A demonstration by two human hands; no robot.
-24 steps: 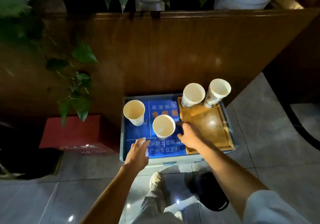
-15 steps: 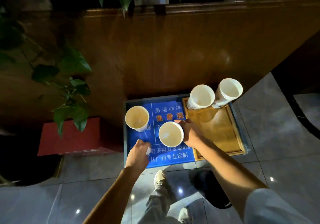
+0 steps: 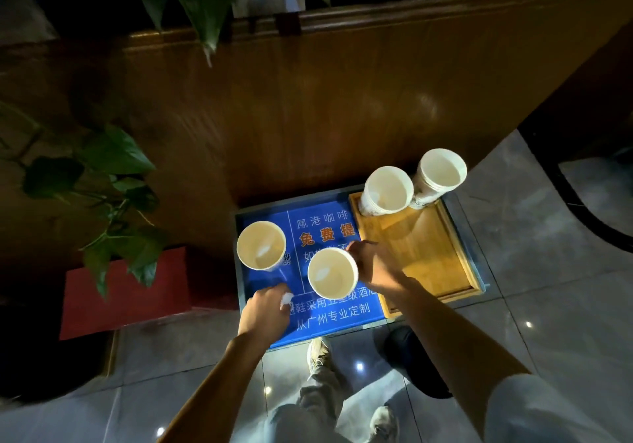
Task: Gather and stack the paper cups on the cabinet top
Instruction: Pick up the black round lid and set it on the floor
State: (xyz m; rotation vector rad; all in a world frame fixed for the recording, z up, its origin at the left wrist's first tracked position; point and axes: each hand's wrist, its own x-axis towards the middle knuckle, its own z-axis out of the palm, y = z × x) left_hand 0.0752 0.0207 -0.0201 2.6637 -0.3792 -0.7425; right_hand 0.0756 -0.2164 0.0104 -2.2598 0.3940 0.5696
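Observation:
Two single paper cups stand upright on the blue printed cabinet top (image 3: pixel 329 321). The left cup (image 3: pixel 261 244) stands free. The nearer middle cup (image 3: pixel 332 273) has my right hand (image 3: pixel 376 268) wrapped around its right side. Two taller stacks of paper cups, one (image 3: pixel 388 189) and the other (image 3: pixel 442 172), stand at the far end of a wooden tray (image 3: pixel 424 254) on the right of the cabinet top. My left hand (image 3: pixel 267 309) is at the near left of the top, closed in a fist on a small white object (image 3: pixel 286 297), below the left cup and not touching it.
A brown wooden partition (image 3: pixel 325 107) rises right behind the cabinet. Green plant leaves (image 3: pixel 113 175) hang at the left above a red box (image 3: pixel 123 292). Grey floor tiles, my shoes (image 3: pixel 318 357) and a dark round thing (image 3: pixel 407 360) lie below.
My right hand has moved from the tray's near left edge to the middle cup and closed on its side. The left hand has stayed near the front left, still in a fist.

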